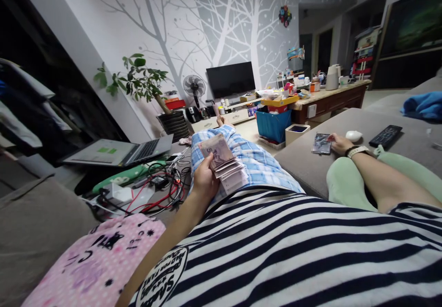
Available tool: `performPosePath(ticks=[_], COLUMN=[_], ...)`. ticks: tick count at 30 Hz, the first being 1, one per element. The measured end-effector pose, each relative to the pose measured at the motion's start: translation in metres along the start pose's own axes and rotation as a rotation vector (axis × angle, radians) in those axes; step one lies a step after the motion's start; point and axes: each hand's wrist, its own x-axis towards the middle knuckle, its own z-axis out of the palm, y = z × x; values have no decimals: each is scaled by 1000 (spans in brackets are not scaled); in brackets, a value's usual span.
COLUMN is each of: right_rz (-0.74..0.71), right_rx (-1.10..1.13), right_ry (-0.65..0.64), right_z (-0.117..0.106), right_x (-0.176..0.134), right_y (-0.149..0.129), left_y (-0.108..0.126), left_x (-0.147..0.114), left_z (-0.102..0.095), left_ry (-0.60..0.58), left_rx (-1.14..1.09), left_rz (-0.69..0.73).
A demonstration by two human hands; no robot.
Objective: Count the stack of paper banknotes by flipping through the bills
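Banknotes fanned in the left hand, over the lap
Fingers clamped on a loose stack of pinkish paper notes, print too small to read; right hand rests on the grey fabric sofa, fingertips touching a dark flat phone, grip unclear; white mouse and black remote just beside

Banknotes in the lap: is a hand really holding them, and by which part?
Yes. The left hand grips the fanned stack of banknotes by its left edge. The right hand only touches a phone on the sofa.
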Motion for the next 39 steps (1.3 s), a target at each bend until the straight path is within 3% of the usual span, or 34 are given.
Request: performPosePath(ticks=[5,12,23,27,32,36,39], right_rz=[91,140,176,211,233,202,27], right_rx=[67,44,85,137,193,231,322], right_ry=[-138,-123,-177,-134,14,151,230], right_z=[6,13,8,2,-6,-17,-23], right_x=[2,9,6,2,0,14,31], right_y=[2,-1,-7,-11,-18,-59,-133], left_y=[3,4,3,4,6,6,6], left_x=[-9,-11,9,6,0,4,8], left_z=[9,11,-6,-5,-1,-5,-7], left_ry=[26,47,-22,-34,-13,-49,-52], left_rx=[-11,-44,-68,-49,-9,-5,9], left_rz=[-12,-43,-41,-54,-47,-51,-43])
